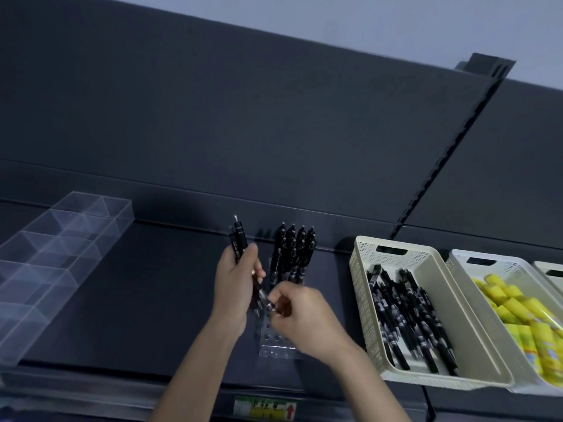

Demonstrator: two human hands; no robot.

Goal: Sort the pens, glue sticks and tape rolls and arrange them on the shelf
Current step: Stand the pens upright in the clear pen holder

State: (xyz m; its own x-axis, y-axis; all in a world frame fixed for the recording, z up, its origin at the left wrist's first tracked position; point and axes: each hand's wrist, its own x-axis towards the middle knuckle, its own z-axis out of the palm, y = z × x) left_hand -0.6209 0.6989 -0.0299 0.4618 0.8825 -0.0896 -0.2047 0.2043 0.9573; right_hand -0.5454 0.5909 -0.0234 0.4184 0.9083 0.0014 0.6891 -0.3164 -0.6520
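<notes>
My left hand [233, 284] grips a small bunch of black pens [238, 242], their clicker ends pointing up. My right hand [300, 318] pinches the tip end of one of these pens just below the left hand. Under both hands stands a clear pen holder [275, 345] with rows of holes. Several black pens [294, 251] stand upright in its back rows. A cream basket [362, 269] to the right holds several loose black pens [405, 315]. A second basket [463, 263] further right holds yellow glue sticks [518, 315]. No tape rolls are visible.
A clear plastic divided organiser [54, 254] sits on the dark shelf [146, 300] at the left. A third basket's corner [551, 274] shows at the far right. A slotted upright [451, 153] runs up the back panel. A price label [265, 408] is on the shelf's front edge.
</notes>
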